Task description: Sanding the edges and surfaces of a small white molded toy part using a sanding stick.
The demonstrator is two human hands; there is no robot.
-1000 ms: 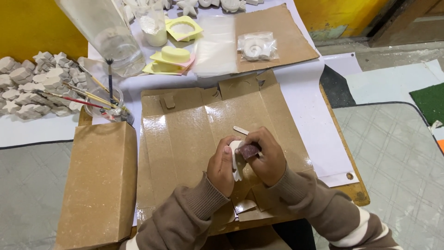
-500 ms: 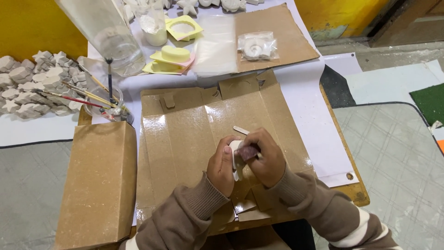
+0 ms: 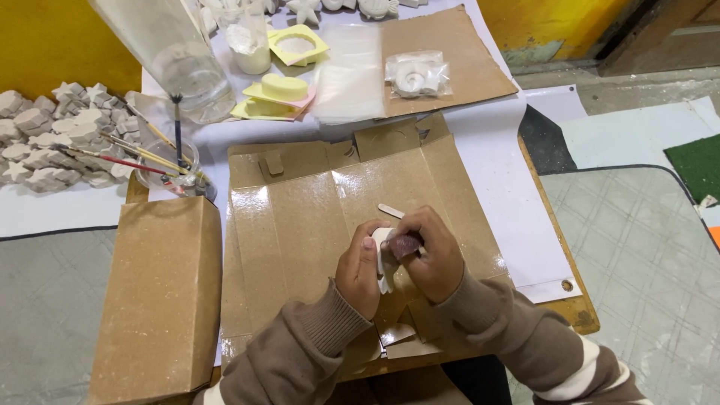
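Plaster, most likely, is what the small white piece in your hands is made of, so think of it as hard but easy to break. It sits low over the middle of the flat cardboard sheet, right between your two hands.

Your left hand is curled round its left side, with the fingers bent and the thumb up near the top edge. Your right hand is closed over a small reddish-brown pad, maybe sanding paper, and presses it on the top of the white piece. Both hands are shut tight, and they touch each other.

The piece looks light. It will not bend, and a thin edge could chip or snap if you squeeze hard. It may be dusty and a bit slippy too. You would do best to hold it by the thick part, with fingers on both sides, and keep it low over the cardboard so a drop is short. Most of it is hidden by your fingers, so its shape is hard to tell.

A thin pale stick lies on the cardboard just past your hands. Far to the left is a pile of white star shapes, and a clear cup of brushes stands near a brown box. Yellow moulds and a bagged white shape lie at the far end.
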